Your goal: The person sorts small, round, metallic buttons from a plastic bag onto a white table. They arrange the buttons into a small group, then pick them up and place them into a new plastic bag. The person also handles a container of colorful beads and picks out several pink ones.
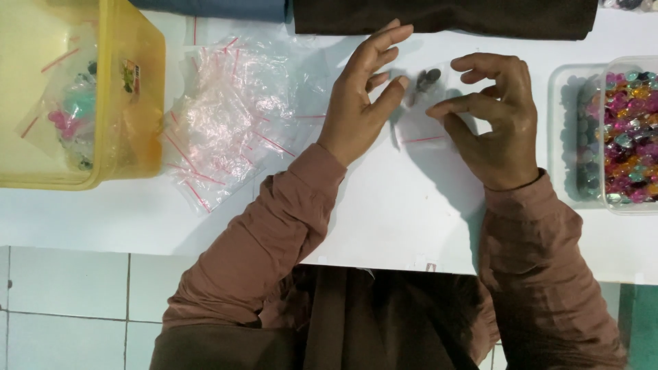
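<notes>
A yellow plastic tub [140, 103] is sitting at the far left of a white table [384, 219], holding filled small bags with pink and teal pieces showing through its wall. Just to its right, a loose pile of empty clear bags [226, 123] with red strips is spreading across the tabletop. At the right edge, a clear box [630, 137] is brimming with pink, orange and teal beads, and a second clear box [572, 130] beside it is holding grey ones. A dark brown cloth [445, 17] is lying along the far edge, with a blue-grey cloth [212, 8] next to it on the left. Pale floor tiles [68, 308] are showing at the near left.
</notes>
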